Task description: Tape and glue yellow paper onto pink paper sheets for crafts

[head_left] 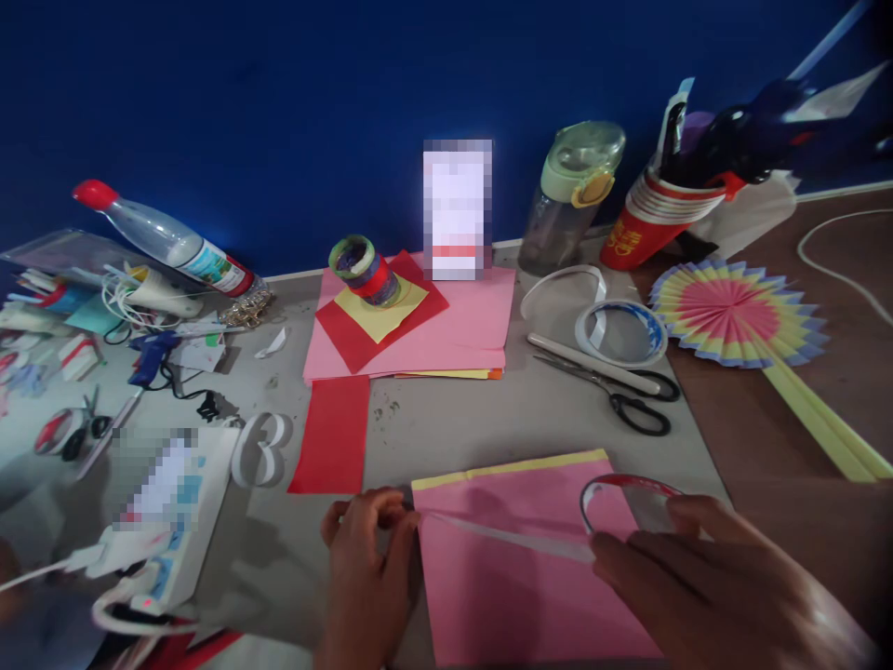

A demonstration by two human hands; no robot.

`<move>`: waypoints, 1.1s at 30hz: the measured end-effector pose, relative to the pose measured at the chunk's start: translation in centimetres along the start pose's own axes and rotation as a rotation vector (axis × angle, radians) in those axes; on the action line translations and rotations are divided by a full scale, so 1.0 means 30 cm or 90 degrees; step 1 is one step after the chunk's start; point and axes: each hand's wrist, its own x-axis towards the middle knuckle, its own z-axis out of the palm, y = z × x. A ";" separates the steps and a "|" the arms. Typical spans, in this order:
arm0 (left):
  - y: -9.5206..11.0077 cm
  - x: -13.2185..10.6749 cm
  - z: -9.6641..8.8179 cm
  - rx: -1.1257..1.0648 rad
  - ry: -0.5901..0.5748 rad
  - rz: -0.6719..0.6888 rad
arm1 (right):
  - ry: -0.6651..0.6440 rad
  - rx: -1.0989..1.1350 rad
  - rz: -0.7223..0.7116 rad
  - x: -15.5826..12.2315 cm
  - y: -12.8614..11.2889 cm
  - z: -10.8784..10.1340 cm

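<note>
A pale strip of tape (513, 536) stretches across a pink paper sheet (537, 605), which has a narrow yellow edge (516, 468) along its far side. At the sheet's left edge, my left hand (369, 572) pinches the tape's free end between thumb and finger. My right hand (712, 586) grips the tape roll (632, 480) over the sheet's right side, its fingers covering part of the ring. Whether the strip touches the paper, I cannot tell. Beyond the sheet lie black-handled scissors (638, 414), a pale stick (593, 365) and a wider tape roll (620, 333).
A jar (366, 273) stands on stacked coloured papers (474, 321), with a red strip (331, 437) in front. A phone (457, 209), a bottle (572, 200) and red cups (656, 219) line the blue wall. A paper fan (739, 312) lies right; a power strip (199, 521) sits left.
</note>
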 end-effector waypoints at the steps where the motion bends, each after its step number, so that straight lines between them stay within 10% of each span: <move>1: -0.001 0.004 0.000 0.005 -0.003 -0.001 | -0.021 0.006 -0.024 0.004 0.001 -0.001; 33: 0.014 0.031 0.014 -0.026 -0.020 -0.040 | -0.034 -0.007 -0.068 0.000 0.036 0.020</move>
